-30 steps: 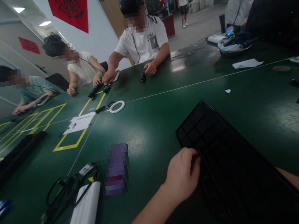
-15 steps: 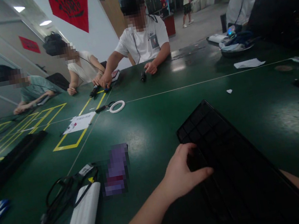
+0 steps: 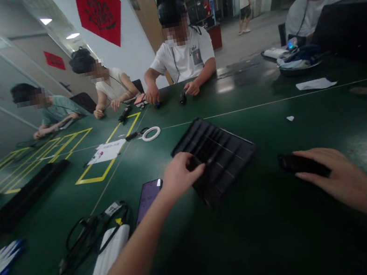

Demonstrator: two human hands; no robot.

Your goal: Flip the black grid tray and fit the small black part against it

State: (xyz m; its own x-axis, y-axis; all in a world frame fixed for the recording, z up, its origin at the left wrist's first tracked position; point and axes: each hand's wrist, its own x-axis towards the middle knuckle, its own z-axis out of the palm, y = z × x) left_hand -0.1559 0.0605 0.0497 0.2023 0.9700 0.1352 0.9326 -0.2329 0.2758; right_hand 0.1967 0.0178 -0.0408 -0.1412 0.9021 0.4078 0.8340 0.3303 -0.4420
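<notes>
My left hand (image 3: 178, 175) grips the left edge of a black compartment tray (image 3: 225, 151), thumb over its rim. The tray is tilted in front of me above the green table. Several parallel dividers split its inside into narrow sections. To the right, my right hand (image 3: 343, 178) is closed around a short black cylinder (image 3: 293, 164) that looks like a flashlight. One rounded end points left, and the rest is dark inside the fingers. A gap separates it from the tray. A phone (image 3: 148, 199) with a lit purple screen lies left of the tray.
A white power strip (image 3: 105, 260) and coiled black cable (image 3: 84, 238) are at left. Farther off are a white ring (image 3: 151, 133), a paper sheet (image 3: 107, 152), a long black case (image 3: 35, 192) and gloves (image 3: 4, 261). Several people sit around the green table (image 3: 225, 253).
The tray has moved left and away, swinging round in my left hand. My right hand has come out from behind it, holding the black cylinder.
</notes>
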